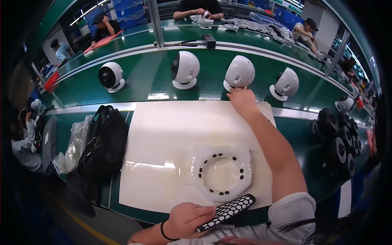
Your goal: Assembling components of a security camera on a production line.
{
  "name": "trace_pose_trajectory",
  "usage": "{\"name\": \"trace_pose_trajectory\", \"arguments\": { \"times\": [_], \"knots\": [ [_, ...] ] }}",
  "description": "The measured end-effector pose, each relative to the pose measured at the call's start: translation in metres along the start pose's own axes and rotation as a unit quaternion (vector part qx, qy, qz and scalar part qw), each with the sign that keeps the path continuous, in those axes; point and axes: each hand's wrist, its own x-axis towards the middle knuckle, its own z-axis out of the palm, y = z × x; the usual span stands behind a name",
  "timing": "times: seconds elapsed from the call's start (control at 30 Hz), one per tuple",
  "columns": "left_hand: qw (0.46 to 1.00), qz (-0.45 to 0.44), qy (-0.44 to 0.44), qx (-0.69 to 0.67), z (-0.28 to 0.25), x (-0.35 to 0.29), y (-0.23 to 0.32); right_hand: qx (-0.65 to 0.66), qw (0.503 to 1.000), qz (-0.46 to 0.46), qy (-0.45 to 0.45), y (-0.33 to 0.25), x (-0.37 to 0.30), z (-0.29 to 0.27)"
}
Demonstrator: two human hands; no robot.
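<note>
My left hand [188, 219] is closed around a black strip covered in white round dots [232, 210], held near the bench's front edge. My right arm stretches forward, and the fingers of my right hand [244, 101] are closed at the round foot of a white ball-shaped device [240, 71]; their far side is hidden. This device stands upright on the green conveyor belt. Between my arms, a whitish octagonal ring [197, 179] with several small black oval pads lies on a cream board [159, 143].
Similar white devices stand on the belt: one with a black face [111, 76], another [186, 69], and one at right [284, 83]. A black bag [104, 143] and clear plastic [75, 143] lie left. Black round parts [339, 139] pile up right. Other people work across the line.
</note>
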Motion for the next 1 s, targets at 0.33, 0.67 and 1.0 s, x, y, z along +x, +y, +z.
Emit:
{"name": "trace_pose_trajectory", "arguments": {
  "times": [0.33,0.67,1.0],
  "knots": [
    [1.0,-0.017,-0.002,-0.003,0.002,0.002,-0.005,-0.022,0.932,0.339,0.126,0.14,-0.04,0.015],
    [0.967,-0.218,-0.043,-0.127,0.003,0.01,0.004,0.018,0.893,0.116,0.435,0.105,-0.095,-0.067],
    [0.973,-0.133,0.022,-0.186,-0.004,0.002,-0.001,0.725,0.683,0.087,-0.014,-0.063,-0.174,-0.177]
  ]
}}
